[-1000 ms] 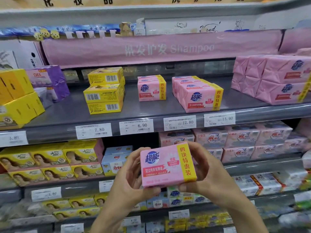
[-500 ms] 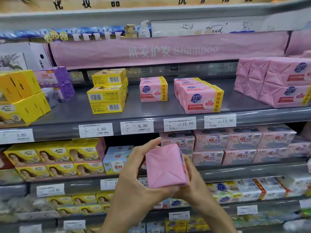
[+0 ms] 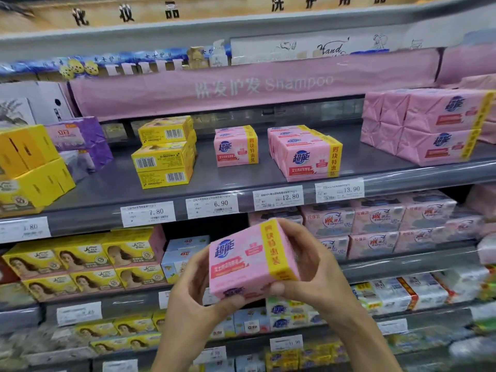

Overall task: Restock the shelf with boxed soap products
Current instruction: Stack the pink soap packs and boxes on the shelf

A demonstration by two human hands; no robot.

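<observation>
I hold a pink soap pack (image 3: 248,261) with a yellow band and blue logo in front of the shelves, its printed face toward me and tilted. My left hand (image 3: 194,296) grips its left and lower edge, thumb under the front. My right hand (image 3: 312,267) grips its right end, fingers curled behind it. On the grey shelf (image 3: 214,181) above stand matching packs: a small stack (image 3: 236,146) in the middle and a larger group (image 3: 306,154) to its right.
Yellow barcode boxes (image 3: 165,153) stand left of the pink packs, with yellow and purple boxes (image 3: 77,140) at far left. Large pink wrapped bundles (image 3: 429,124) fill the shelf's right end. Price tags line the shelf edge. Lower shelves hold several yellow, blue and pink soaps.
The pack has been turned in my hands from its plain folded end back to its printed face. The view has shifted slightly.
</observation>
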